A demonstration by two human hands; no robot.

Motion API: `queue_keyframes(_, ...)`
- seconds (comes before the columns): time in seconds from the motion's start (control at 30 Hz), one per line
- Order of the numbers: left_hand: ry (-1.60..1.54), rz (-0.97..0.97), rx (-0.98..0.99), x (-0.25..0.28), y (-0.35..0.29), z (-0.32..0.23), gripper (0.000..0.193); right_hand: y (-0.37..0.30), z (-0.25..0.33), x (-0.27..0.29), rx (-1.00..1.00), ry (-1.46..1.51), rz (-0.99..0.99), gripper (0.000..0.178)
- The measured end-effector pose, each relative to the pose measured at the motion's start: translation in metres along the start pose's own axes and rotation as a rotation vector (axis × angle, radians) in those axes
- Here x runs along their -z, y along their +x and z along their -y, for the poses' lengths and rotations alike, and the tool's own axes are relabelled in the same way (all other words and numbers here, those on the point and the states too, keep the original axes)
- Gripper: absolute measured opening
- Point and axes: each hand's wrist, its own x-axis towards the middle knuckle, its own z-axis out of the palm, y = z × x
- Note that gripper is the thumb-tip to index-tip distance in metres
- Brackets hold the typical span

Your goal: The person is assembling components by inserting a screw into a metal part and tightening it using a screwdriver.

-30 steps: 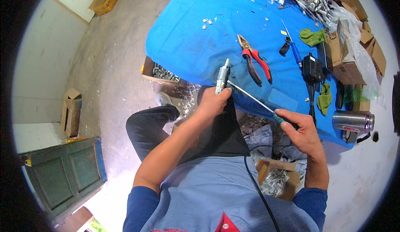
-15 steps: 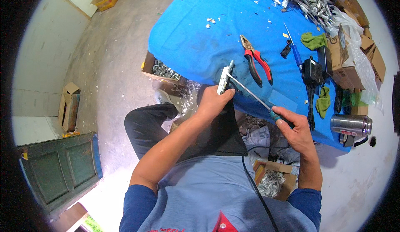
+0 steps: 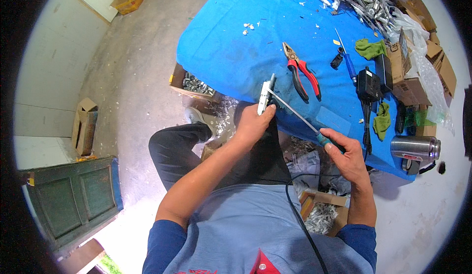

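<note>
My left hand [image 3: 253, 122] is closed around a small white part with a metal rod [image 3: 264, 96], held upright at the near edge of the blue-covered table [image 3: 221, 43]. In my right hand [image 3: 344, 157] is a screwdriver [image 3: 300, 114] with a teal and black handle. Its long shaft slants up to the left, and the tip meets the side of the white part. Just beyond lie pliers with red and black handles [image 3: 303, 75], jaws pointing away. What exactly the white part is, I cannot make out.
A heap of white and metal pieces [image 3: 361, 3] covers the far right. A blue screwdriver [image 3: 350, 67], a black power adapter [image 3: 368, 84], green cloths [image 3: 371, 48] and a steel flask [image 3: 415, 147] line the right side. Boxes of parts [image 3: 194, 83] stand below the table. A black cable [image 3: 300, 215] crosses my lap.
The screwdriver tip stays at the white part. My right hand has shifted very slightly left, and the whole view has moved a little.
</note>
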Motion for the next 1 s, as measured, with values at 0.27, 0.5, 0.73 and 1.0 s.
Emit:
queue_keyframes(0.27,-0.022,-0.016,0.057,-0.013,-0.008,-0.008,0.039,0.020,-0.007,-0.031,-0.042,0.161,-0.216,0.039)
queue_keyframes(0.5,-0.058,0.031,0.075,-0.016,-0.019,-0.027,0.046,0.074,-0.022,-0.091,0.092,0.287,-0.206,0.041)
queue_keyframes(0.73,-0.185,0.052,0.118,-0.025,-0.020,-0.032,0.054,0.067,-0.019,-0.122,0.189,0.606,-0.295,0.043)
queue_keyframes(1.0,-0.139,0.062,0.101,-0.037,-0.012,-0.028,0.062,0.058,-0.031,-0.127,0.314,0.567,-0.404,0.048)
